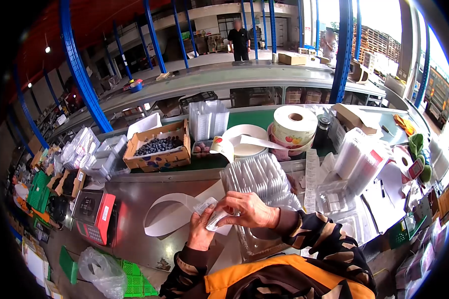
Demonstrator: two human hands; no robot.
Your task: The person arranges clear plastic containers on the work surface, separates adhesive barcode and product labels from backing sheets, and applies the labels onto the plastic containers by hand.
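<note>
Small white printed label sits between the two hands, over the steel table, right in front of the chest. Left hand is under it at about 7 o'clock, fingers curled and closed on it. Right hand comes in from 3 o'clock, thumb and forefinger brought together on the label's upper right end.

Key relation: label's long axis runs roughly 7 to 1 o'clock, so the right fingertips meet it at the 1 o'clock end, left grip at the lower end. Both hands touch it; neither is clearly nearer. A second white printed piece shows just beside it at 11 o'clock; could be the same strip folded, hard to tell at this size.

White paper strip loops out on the table at 9 o'clock from the hands, edge-up. Stack of clear containers stands near the right hand at 1 o'clock. Clear plastic tray lies at 5 o'clock, partly under the right forearm. Red scale is well apart, 9 o'clock.
</note>
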